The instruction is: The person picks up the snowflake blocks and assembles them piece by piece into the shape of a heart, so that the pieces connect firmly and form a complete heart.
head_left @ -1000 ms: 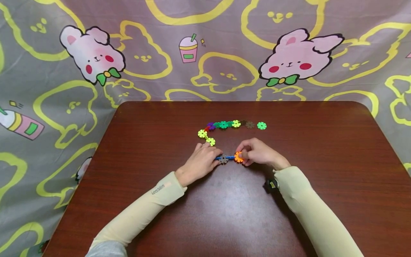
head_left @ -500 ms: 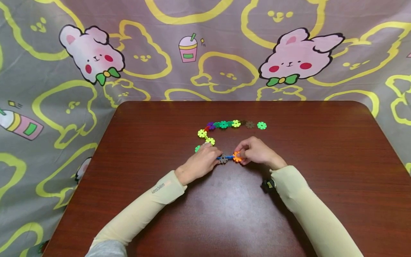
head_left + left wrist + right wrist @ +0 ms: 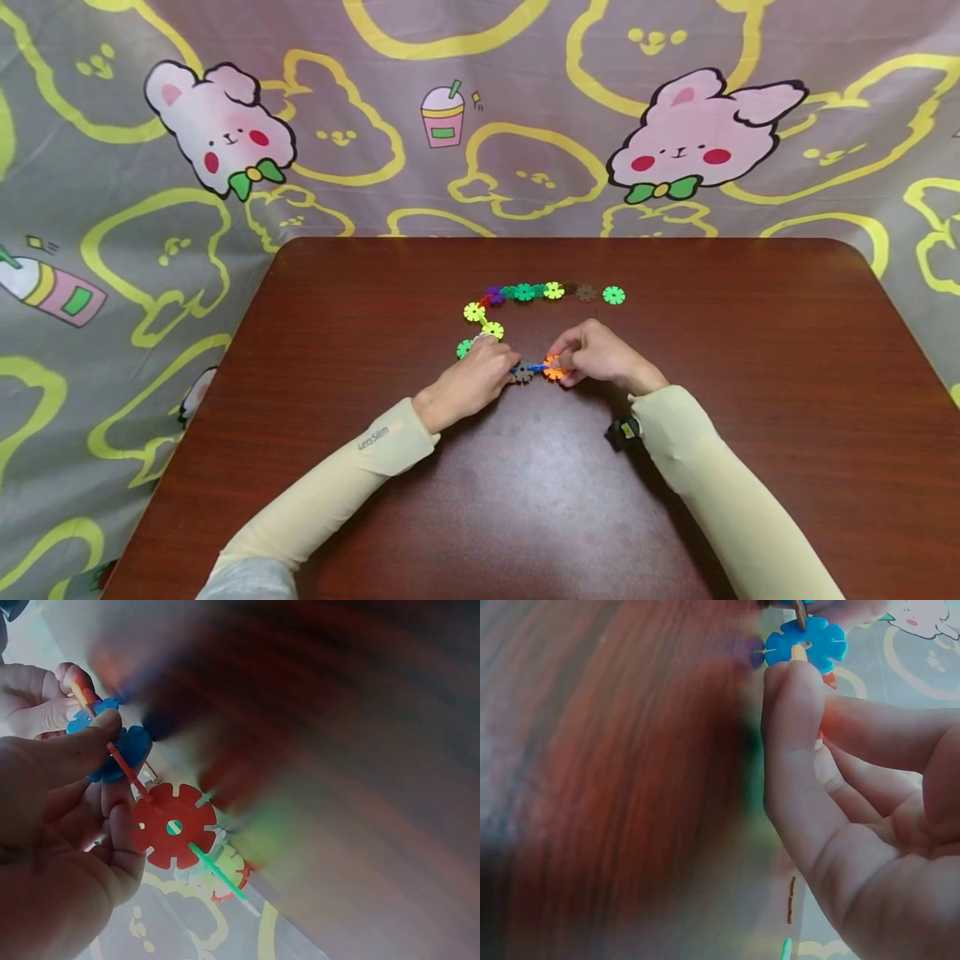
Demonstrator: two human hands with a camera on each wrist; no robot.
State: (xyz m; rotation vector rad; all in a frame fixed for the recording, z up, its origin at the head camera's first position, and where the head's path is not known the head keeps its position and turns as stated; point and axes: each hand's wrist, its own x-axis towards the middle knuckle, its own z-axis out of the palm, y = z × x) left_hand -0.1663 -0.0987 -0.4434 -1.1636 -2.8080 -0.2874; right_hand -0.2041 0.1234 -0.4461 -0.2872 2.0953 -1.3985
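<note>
A chain of slotted snowflake discs curves over the brown table. My left hand [image 3: 474, 377] pinches a blue disc [image 3: 129, 754] in the near part of the chain, thumb on its face in the left wrist view. A red disc [image 3: 180, 832] and a green disc seen edge-on [image 3: 219, 871] hang on beyond it. Right of those fingers sits a grey disc [image 3: 522, 372]. Thumb and finger of my right hand [image 3: 602, 357] pinch an orange disc [image 3: 552, 369], which meets another blue disc [image 3: 821, 645]. Fingers hide part of the orange disc.
The chain's far part runs through yellow discs [image 3: 474, 312], a purple disc [image 3: 495, 295], and a teal disc [image 3: 524, 292] to a brown disc [image 3: 587, 293]. A light green disc [image 3: 613, 295] lies at its right end. A patterned curtain [image 3: 525, 108] hangs behind the table [image 3: 787, 400].
My right hand has shifted slightly left with the orange disc, closer to the grey disc. A green disc now shows beside my left hand, which has barely moved.
</note>
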